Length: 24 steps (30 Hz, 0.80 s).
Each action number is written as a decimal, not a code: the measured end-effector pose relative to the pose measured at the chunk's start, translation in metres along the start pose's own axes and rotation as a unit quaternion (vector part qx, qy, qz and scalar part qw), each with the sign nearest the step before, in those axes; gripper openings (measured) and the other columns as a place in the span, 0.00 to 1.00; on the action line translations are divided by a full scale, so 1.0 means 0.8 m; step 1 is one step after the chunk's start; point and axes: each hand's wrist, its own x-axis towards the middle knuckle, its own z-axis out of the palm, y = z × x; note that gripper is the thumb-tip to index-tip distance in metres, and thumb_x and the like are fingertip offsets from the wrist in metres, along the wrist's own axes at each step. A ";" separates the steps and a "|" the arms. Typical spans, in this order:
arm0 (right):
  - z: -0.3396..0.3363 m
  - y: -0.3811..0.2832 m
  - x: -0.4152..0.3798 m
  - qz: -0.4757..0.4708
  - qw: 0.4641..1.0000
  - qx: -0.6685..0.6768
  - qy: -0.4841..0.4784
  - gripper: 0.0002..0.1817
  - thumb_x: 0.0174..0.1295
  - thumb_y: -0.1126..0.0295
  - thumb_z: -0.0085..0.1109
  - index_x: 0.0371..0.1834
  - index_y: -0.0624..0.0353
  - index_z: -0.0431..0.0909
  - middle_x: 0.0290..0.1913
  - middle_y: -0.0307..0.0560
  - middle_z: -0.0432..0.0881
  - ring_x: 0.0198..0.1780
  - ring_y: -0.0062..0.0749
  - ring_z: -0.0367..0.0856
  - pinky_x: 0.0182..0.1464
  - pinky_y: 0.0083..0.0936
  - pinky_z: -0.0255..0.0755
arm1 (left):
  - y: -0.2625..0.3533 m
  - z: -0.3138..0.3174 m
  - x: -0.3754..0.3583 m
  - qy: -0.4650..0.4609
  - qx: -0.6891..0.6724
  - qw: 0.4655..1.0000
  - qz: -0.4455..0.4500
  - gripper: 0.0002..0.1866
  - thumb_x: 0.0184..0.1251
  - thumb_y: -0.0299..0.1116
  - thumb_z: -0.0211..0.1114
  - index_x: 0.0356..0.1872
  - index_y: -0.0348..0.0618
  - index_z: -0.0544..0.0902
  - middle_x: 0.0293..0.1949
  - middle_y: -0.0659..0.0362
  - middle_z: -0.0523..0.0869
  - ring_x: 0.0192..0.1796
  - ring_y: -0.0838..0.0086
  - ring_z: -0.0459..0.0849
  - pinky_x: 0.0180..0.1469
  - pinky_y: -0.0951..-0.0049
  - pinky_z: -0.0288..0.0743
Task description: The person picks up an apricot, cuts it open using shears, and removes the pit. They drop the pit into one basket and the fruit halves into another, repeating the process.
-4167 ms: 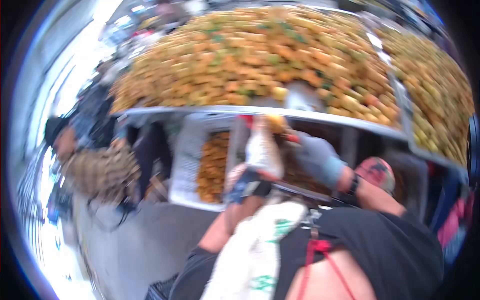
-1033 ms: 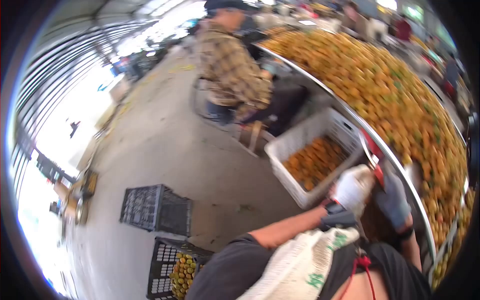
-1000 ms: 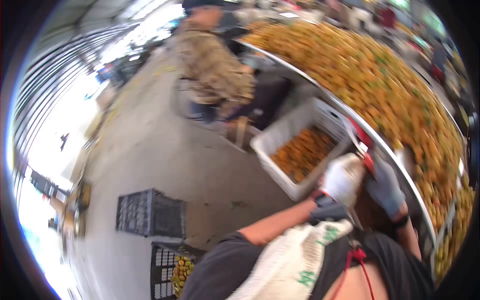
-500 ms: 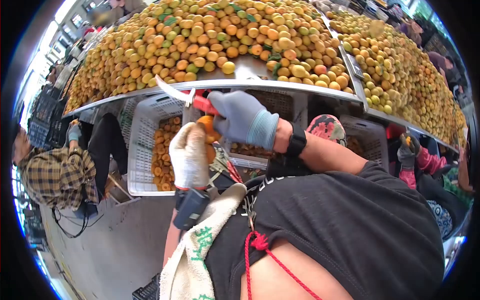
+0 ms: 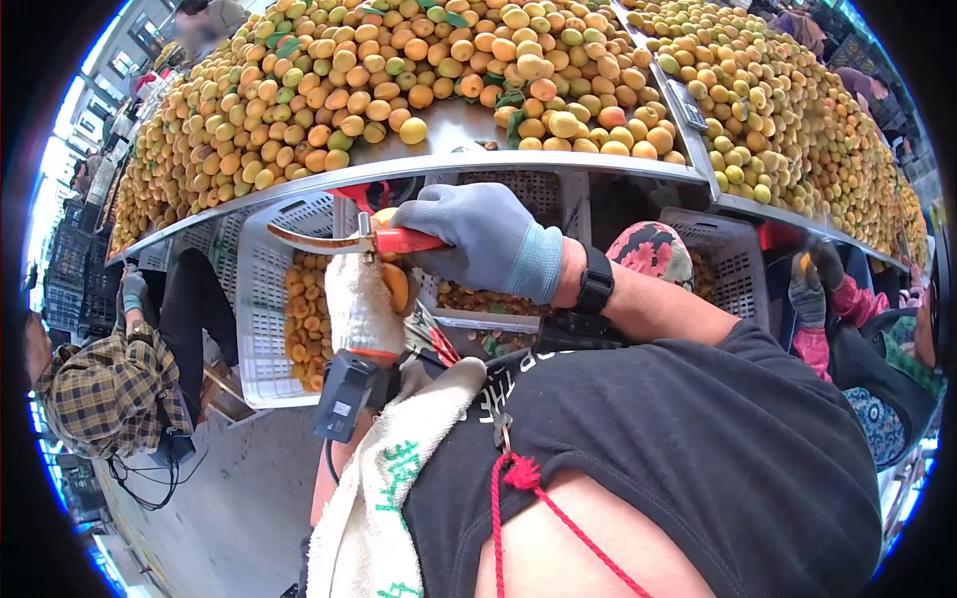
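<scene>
At centre-left, the right hand [image 5: 477, 237] is gripping a red-handled knife [image 5: 407, 240]; the left hand [image 5: 361, 299] is grasping orange fruit [image 5: 396, 288]; the black shirt [image 5: 638, 429] is showing "THE".

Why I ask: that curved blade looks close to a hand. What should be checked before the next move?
1. Right hand gripping the red handle: ok.
2. Left hand holding the orange fruit: ok.
3. Both hands gloved: ok.
4. Curved blade free of brown marks: not ok.
5. Blade clear of left fingertips: cannot tell, they are partly hidden.
6. White crate near the left hand: ok.
</scene>
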 end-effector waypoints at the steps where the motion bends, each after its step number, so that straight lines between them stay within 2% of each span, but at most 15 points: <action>1: -0.002 -0.001 0.000 -0.002 1.000 0.002 0.001 0.20 0.49 0.67 0.69 0.47 0.54 0.81 0.35 0.50 0.81 0.37 0.51 0.83 0.37 0.39 0.76 | -0.011 -0.013 0.019 -0.052 0.083 0.991 0.090 0.14 0.69 0.44 0.65 0.44 0.43 0.83 0.28 0.63 0.81 0.28 0.79 0.79 0.31 0.76 0.76; 2: -0.004 -0.003 0.000 -0.011 1.000 -0.003 -0.006 0.18 0.49 0.67 0.69 0.45 0.54 0.81 0.35 0.50 0.81 0.37 0.51 0.83 0.36 0.39 0.76 | -0.022 -0.027 0.040 -0.103 0.165 0.964 0.180 0.14 0.70 0.42 0.65 0.44 0.40 0.83 0.28 0.63 0.81 0.28 0.80 0.80 0.31 0.78 0.74; 3: -0.003 -0.006 0.002 -0.021 1.000 -0.009 -0.013 0.17 0.49 0.66 0.68 0.43 0.55 0.81 0.35 0.49 0.81 0.36 0.52 0.83 0.35 0.40 0.76 | -0.029 -0.027 0.045 -0.100 0.168 0.963 0.186 0.14 0.70 0.42 0.65 0.44 0.40 0.83 0.28 0.63 0.81 0.28 0.80 0.80 0.31 0.78 0.74; 5: 0.001 -0.010 0.007 -0.005 1.000 -0.018 -0.018 0.16 0.49 0.66 0.68 0.42 0.55 0.80 0.35 0.49 0.81 0.36 0.52 0.83 0.35 0.41 0.76 | -0.044 -0.018 0.042 -0.026 0.067 0.976 0.208 0.12 0.68 0.37 0.65 0.42 0.38 0.84 0.28 0.61 0.82 0.27 0.82 0.78 0.28 0.81 0.69; 8: 0.005 -0.006 0.007 0.023 0.999 -0.029 -0.004 0.13 0.50 0.67 0.66 0.39 0.57 0.80 0.33 0.53 0.81 0.34 0.54 0.82 0.33 0.40 0.75 | -0.013 -0.002 0.004 -0.049 0.108 0.982 0.144 0.12 0.70 0.38 0.63 0.42 0.39 0.83 0.26 0.64 0.81 0.24 0.83 0.76 0.27 0.81 0.68; 9: 0.008 -0.003 0.007 0.078 0.997 0.022 -0.001 0.12 0.52 0.68 0.65 0.38 0.59 0.80 0.32 0.55 0.81 0.33 0.54 0.81 0.33 0.39 0.74 | 0.002 -0.005 -0.005 -0.109 0.153 0.976 0.106 0.12 0.72 0.39 0.62 0.40 0.39 0.84 0.24 0.65 0.80 0.21 0.84 0.73 0.24 0.81 0.66; 10: 0.010 -0.001 0.007 0.131 0.989 0.072 0.004 0.11 0.53 0.68 0.64 0.38 0.61 0.79 0.31 0.58 0.80 0.32 0.55 0.80 0.33 0.37 0.73 | 0.002 -0.005 -0.008 -0.103 0.232 0.953 0.165 0.11 0.71 0.37 0.63 0.40 0.39 0.85 0.25 0.65 0.81 0.20 0.85 0.72 0.21 0.80 0.63; 11: 0.008 0.001 0.006 0.172 0.977 0.126 0.012 0.10 0.55 0.69 0.62 0.37 0.64 0.78 0.29 0.60 0.78 0.28 0.51 0.76 0.34 0.34 0.72 | 0.005 -0.009 -0.009 -0.086 0.240 0.953 0.166 0.11 0.71 0.37 0.63 0.39 0.38 0.85 0.25 0.65 0.81 0.20 0.85 0.71 0.21 0.80 0.63; 14: 0.003 0.035 -0.006 0.176 0.977 0.096 0.078 0.11 0.56 0.69 0.61 0.38 0.65 0.78 0.27 0.59 0.77 0.26 0.45 0.74 0.34 0.33 0.71 | 0.017 -0.071 0.024 -0.002 0.289 0.934 0.209 0.13 0.69 0.38 0.63 0.42 0.38 0.86 0.23 0.66 0.79 0.20 0.85 0.70 0.21 0.80 0.59; 16: -0.013 0.053 -0.018 0.195 0.973 0.104 0.061 0.11 0.59 0.67 0.62 0.38 0.65 0.78 0.26 0.56 0.76 0.27 0.34 0.74 0.35 0.30 0.70 | 0.033 -0.132 0.051 0.116 0.303 0.904 0.278 0.12 0.68 0.38 0.66 0.34 0.38 0.85 0.23 0.64 0.80 0.24 0.82 0.75 0.25 0.77 0.67; 18: -0.026 0.069 -0.032 0.318 0.941 0.100 -0.050 0.15 0.61 0.61 0.65 0.37 0.64 0.79 0.26 0.54 0.77 0.28 0.31 0.75 0.36 0.31 0.70 | 0.066 -0.240 0.095 0.149 0.577 0.755 0.274 0.16 0.65 0.42 0.68 0.28 0.38 0.82 0.21 0.59 0.79 0.24 0.76 0.77 0.28 0.70 0.71; 20: -0.021 0.084 -0.050 0.345 0.933 0.091 -0.055 0.16 0.62 0.59 0.66 0.37 0.63 0.79 0.27 0.53 0.78 0.29 0.31 0.75 0.36 0.31 0.70 | 0.091 -0.296 0.111 0.244 0.716 0.627 0.184 0.20 0.62 0.45 0.70 0.23 0.38 0.78 0.21 0.54 0.78 0.24 0.71 0.77 0.33 0.66 0.73; 21: -0.016 0.092 -0.056 0.368 0.925 0.080 -0.062 0.18 0.62 0.56 0.67 0.37 0.63 0.79 0.27 0.52 0.79 0.29 0.31 0.75 0.37 0.31 0.71 | 0.099 -0.281 0.112 0.273 0.693 0.621 0.246 0.20 0.62 0.46 0.70 0.24 0.38 0.79 0.21 0.54 0.79 0.25 0.70 0.77 0.33 0.66 0.73; 22: -0.011 0.096 -0.061 0.381 0.920 0.068 -0.055 0.20 0.61 0.52 0.64 0.38 0.59 0.79 0.34 0.59 0.83 0.38 0.53 0.83 0.41 0.38 0.74 | 0.107 -0.266 0.110 0.300 0.666 0.611 0.304 0.20 0.61 0.46 0.71 0.25 0.38 0.79 0.22 0.55 0.80 0.25 0.69 0.77 0.34 0.65 0.74; 24: 0.003 0.104 -0.069 0.377 0.921 0.095 -0.036 0.19 0.64 0.53 0.63 0.44 0.59 0.79 0.35 0.59 0.83 0.40 0.54 0.83 0.43 0.38 0.74 | 0.114 -0.185 0.120 0.168 0.506 0.763 0.365 0.12 0.63 0.38 0.69 0.32 0.38 0.81 0.27 0.58 0.83 0.29 0.75 0.77 0.38 0.71 0.75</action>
